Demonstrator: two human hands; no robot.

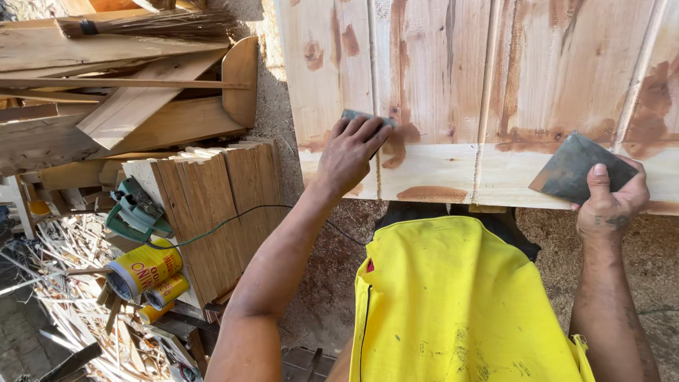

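Observation:
A pale wooden panel (438, 78) of grooved boards with reddish-brown filler patches lies in front of me. My left hand (348, 152) presses a small grey scraper (357, 116) flat on the panel near its front edge, beside a brown patch. My right hand (610, 201) holds a larger dark metal scraper blade (576, 166) at the panel's front right edge, thumb on top of the blade. A yellow apron (460, 304) covers my front below the panel.
At left stand a stack of wooden boards (205, 212), loose planks (113, 92), a broom (141, 25), a green power tool (134, 209) with a cable, and yellow cans (145, 269). Wood offcuts litter the sawdust-covered ground.

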